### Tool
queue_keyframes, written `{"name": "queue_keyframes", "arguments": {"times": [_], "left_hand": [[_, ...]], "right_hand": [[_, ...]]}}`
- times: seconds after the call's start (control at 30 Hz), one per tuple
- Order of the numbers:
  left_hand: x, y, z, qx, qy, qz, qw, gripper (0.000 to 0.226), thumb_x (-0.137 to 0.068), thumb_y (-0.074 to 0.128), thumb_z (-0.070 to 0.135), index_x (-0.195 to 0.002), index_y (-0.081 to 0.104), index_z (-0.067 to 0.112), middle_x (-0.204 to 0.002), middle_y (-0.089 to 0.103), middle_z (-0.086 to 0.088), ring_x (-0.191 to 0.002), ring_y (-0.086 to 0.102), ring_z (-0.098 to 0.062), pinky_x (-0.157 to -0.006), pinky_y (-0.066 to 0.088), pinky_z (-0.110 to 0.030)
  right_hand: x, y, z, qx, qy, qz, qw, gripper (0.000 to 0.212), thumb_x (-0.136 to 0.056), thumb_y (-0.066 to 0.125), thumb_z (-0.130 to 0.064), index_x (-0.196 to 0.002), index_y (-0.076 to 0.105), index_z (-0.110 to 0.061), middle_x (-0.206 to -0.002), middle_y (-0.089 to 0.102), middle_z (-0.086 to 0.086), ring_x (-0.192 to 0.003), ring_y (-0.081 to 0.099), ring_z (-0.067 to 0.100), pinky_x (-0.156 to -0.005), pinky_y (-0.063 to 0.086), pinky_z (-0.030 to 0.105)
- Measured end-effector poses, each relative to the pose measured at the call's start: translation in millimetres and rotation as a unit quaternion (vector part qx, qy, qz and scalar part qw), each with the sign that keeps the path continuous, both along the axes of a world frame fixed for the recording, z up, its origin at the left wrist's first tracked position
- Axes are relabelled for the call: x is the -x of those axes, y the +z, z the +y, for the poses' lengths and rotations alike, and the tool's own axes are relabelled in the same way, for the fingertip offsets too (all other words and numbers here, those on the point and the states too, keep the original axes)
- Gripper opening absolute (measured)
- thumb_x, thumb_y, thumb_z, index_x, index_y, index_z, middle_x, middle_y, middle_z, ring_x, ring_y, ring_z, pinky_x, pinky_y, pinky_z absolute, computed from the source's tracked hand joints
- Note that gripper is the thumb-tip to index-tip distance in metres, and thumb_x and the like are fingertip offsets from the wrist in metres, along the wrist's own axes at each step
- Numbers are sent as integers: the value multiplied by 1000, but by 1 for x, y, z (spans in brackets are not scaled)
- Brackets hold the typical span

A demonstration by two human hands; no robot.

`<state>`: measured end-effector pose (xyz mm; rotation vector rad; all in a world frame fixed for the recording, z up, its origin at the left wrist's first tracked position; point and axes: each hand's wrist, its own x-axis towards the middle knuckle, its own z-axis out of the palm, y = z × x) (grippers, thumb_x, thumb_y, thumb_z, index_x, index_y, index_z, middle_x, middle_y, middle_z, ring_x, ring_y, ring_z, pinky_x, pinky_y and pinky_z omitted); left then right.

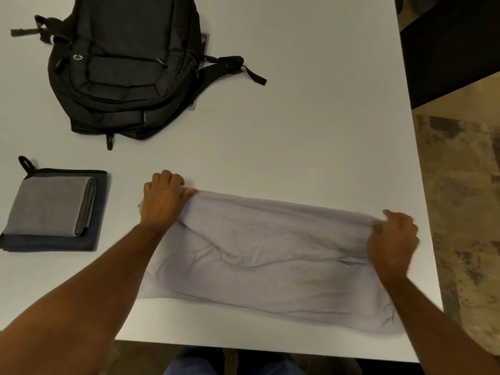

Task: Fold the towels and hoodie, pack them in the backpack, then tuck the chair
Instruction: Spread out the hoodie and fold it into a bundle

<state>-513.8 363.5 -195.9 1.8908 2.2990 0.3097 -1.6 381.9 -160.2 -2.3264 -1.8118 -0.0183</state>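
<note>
From the head camera, the hoodie fold is in hand: the pale lilac hoodie lies across the near part of the white counter, its far edge pinched at either end by the left hand and right hand, each grip clamped on cloth. Next, I judge, that edge wants carrying over evenly. Two folded towels sit stacked at left. The black backpack looks zipped; contents unseen.
</note>
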Motion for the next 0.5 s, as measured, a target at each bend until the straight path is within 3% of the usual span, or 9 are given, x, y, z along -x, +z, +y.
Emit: {"name": "queue_keyframes", "arguments": {"times": [0.07, 0.13, 0.17, 0.23, 0.27, 0.33, 0.37, 0.43, 0.5], "left_hand": [[-10, 9, -9, -52, 42, -28, 997, 30, -98, 62, 36, -113, 60, 10, -115, 56, -13, -105, 51, -32, -86, 43, -46], [-22, 19, -22, -100, 132, -94, 982, 29, -101, 56, 33, -118, 57, 9, -119, 54, -14, -109, 49, -29, -90, 43, -44], [-27, 23, -30, -120, 186, -141, 965, 30, -102, 53, 33, -119, 55, 7, -119, 53, -15, -109, 49, -28, -90, 45, -43], [-34, 28, -44, -130, 286, -250, 916, 32, -104, 51, 33, -123, 50, 7, -120, 50, -14, -106, 53, -27, -90, 50, -42], [-36, 30, -48, -104, 329, -301, 889, 33, -104, 52, 32, -126, 46, 7, -119, 51, -12, -104, 55, -27, -88, 51, -42], [-38, 32, -53, -22, 383, -364, 849, 36, -105, 51, 35, -129, 40, 9, -112, 57, -10, -96, 58, -26, -82, 49, -39], [-38, 33, -53, 5, 391, -371, 842, 37, -105, 50, 37, -128, 41, 10, -106, 59, -8, -91, 58, -25, -80, 47, -38], [-36, 34, -49, 24, 380, -372, 846, 34, -104, 49, 43, -115, 49, 11, -92, 60, -1, -80, 57, -19, -75, 45, -33], [-32, 32, -42, 28, 362, -368, 856, 37, -104, 50, 43, -89, 55, 10, -76, 58, 0, -69, 54, -15, -65, 42, -31]], "right_hand": [[54, 1, -24, -17, 142, 34, 989, 26, -99, 50, -17, -116, 64, -2, -110, 63, 22, -98, 60, 42, -87, 47, 50], [118, -3, -67, 37, 238, 143, 960, 28, -98, 48, -28, -102, 68, -9, -95, 68, 12, -87, 65, 32, -80, 50, 42], [149, -2, -93, 97, 224, 205, 948, 27, -96, 49, -37, -95, 67, -16, -87, 69, 5, -80, 66, 26, -75, 51, 38], [206, 5, -131, 243, 70, 351, 901, 31, -90, 56, -52, -87, 64, -21, -74, 69, -3, -67, 67, 17, -64, 55, 36], [227, 9, -140, 305, -39, 441, 843, 31, -90, 61, -51, -90, 66, -20, -73, 70, -2, -63, 67, 15, -61, 56, 34], [256, 16, -145, 373, -229, 612, 659, 25, -94, 69, -34, -101, 68, -10, -73, 70, 5, -57, 64, 16, -51, 50, 29], [265, 19, -143, 364, -282, 666, 586, 21, -95, 70, -25, -104, 67, -6, -73, 69, 7, -56, 63, 17, -49, 47, 27], [277, 21, -138, 320, -320, 720, 526, 16, -95, 71, -19, -104, 67, -6, -74, 68, 8, -58, 63, 16, -49, 43, 25], [284, 18, -133, 277, -328, 740, 517, 13, -94, 71, -17, -101, 66, -7, -74, 68, 8, -57, 62, 15, -48, 42, 24]]}}
